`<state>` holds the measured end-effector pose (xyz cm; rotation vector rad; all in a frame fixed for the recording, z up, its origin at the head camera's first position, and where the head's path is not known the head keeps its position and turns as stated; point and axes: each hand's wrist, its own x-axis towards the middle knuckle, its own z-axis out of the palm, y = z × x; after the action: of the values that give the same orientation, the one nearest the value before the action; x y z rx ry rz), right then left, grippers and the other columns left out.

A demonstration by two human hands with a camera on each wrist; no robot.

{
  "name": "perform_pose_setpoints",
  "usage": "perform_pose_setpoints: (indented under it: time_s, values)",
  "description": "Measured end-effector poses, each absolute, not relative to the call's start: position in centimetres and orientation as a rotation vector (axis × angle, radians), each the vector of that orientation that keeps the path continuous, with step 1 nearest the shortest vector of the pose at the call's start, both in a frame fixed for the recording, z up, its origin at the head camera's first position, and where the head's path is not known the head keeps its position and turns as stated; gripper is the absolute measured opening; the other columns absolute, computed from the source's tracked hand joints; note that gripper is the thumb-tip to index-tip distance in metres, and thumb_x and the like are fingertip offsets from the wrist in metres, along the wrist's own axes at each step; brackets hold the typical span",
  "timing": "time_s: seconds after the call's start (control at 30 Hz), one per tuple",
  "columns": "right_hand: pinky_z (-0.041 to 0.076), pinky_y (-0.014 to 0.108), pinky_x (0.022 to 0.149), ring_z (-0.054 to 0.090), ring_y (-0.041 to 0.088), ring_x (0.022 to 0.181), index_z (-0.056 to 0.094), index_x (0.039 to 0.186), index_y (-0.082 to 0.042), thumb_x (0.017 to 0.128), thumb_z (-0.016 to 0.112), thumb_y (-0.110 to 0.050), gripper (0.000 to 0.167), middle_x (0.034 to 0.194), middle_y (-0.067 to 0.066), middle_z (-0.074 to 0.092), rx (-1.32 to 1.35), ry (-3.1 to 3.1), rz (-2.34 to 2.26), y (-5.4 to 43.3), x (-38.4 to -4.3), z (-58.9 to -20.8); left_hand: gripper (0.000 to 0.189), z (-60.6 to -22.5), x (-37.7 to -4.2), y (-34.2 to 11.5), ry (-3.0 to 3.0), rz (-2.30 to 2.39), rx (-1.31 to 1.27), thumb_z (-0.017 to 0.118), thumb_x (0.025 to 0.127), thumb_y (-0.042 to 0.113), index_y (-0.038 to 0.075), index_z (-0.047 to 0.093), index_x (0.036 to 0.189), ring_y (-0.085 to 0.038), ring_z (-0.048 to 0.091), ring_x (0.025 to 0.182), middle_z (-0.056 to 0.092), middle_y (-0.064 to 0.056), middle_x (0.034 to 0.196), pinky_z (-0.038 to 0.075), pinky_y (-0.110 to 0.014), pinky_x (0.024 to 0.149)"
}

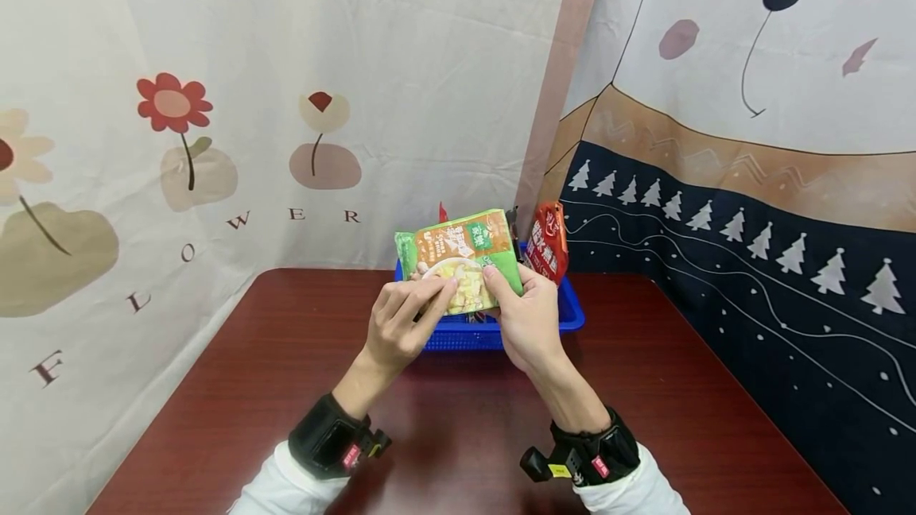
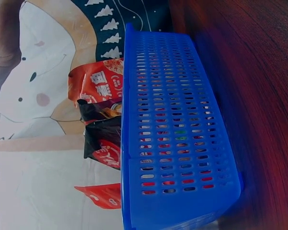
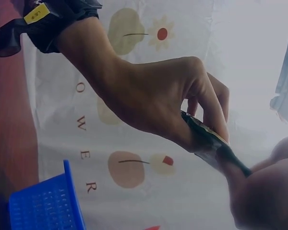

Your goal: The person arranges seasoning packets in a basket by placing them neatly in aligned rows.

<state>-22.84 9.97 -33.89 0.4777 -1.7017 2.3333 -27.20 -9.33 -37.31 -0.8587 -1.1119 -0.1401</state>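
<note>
A green-and-orange food packet (image 1: 468,261), printed with a bowl of pale yellow pieces, is held up by both hands above the front of a blue basket (image 1: 465,338). My left hand (image 1: 404,316) pinches its lower left part; the right wrist view shows this hand's thumb and fingers (image 3: 213,103) on either side of the packet (image 3: 213,143). At the packet's right side, my right hand (image 1: 529,320) grips it with the thumb on the printed face. That hand's other fingers are mostly hidden behind the packet.
Inside the basket (image 2: 177,206) stand a red bag (image 2: 98,81), a black bag (image 2: 103,143) and another red packet (image 2: 103,195), all sticking up above the rim. The basket sits on a dark red wooden table (image 1: 458,420), near its far edge. Printed cloths (image 1: 429,86) hang behind.
</note>
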Motion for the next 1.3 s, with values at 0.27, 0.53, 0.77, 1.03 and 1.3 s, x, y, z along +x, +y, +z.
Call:
perform_pose_setpoints:
  time_s: [0.27,0.53,0.77,1.03,1.3]
  values:
    - [0.068,0.024,0.071,0.077,0.011,0.081,0.077,0.127,0.009,0.112,0.07,-0.012,0.027,0.099,0.008,0.08,0.484,-1.716,2.073,10.2,-23.2,-34.1,0.043,-37.9,-27.7,-9.8,-1.283,-0.285,-0.883,0.077,0.098,0.032,0.0,0.082,0.126,-0.03,0.068,0.102,0.077,-0.015,0.116,0.048,-0.044,0.087]
    - [0.041,0.021,0.046,0.051,0.01,0.054,0.084,0.11,-0.001,0.11,0.075,-0.019,0.02,0.068,0.007,0.062,0.454,-1.756,1.693,11.2,-23.7,-34.1,0.063,-38.5,-27.9,-10.6,-1.631,-0.779,-0.712,0.069,0.1,0.032,-0.003,0.065,0.152,-0.041,0.065,0.137,0.067,-0.025,0.15,0.053,-0.055,0.113]
    - [0.039,0.021,0.043,0.047,0.008,0.05,0.083,0.108,0.0,0.109,0.076,-0.018,0.019,0.065,0.011,0.058,0.468,-1.736,1.638,11.6,-23.7,-34.0,0.079,-39.1,-28.5,-12.3,-2.087,-1.214,-0.453,0.071,0.105,0.04,0.012,0.043,0.174,-0.037,0.046,0.165,0.046,-0.014,0.178,0.041,-0.066,0.134]
    - [0.035,0.02,0.043,0.045,0.008,0.049,0.081,0.102,0.002,0.109,0.076,-0.016,0.02,0.062,0.002,0.052,0.487,-1.721,1.581,11.5,-24.3,-34.0,0.086,-40.6,-30.5,-14.1,-2.389,-1.391,-0.225,0.073,0.105,0.037,0.004,0.036,0.175,-0.044,0.054,0.159,0.044,-0.022,0.178,0.048,-0.062,0.13]
    - [0.036,0.021,0.043,0.045,0.008,0.05,0.081,0.102,0.001,0.109,0.076,-0.016,0.02,0.062,0.002,0.052,0.479,-1.726,1.56,11.2,-24.9,-34.0,0.09,-42.4,-32.2,-15.3,-2.601,-1.487,-0.083,0.066,0.107,0.039,-0.004,0.027,0.176,-0.049,0.051,0.161,0.044,-0.032,0.176,0.044,-0.062,0.133]
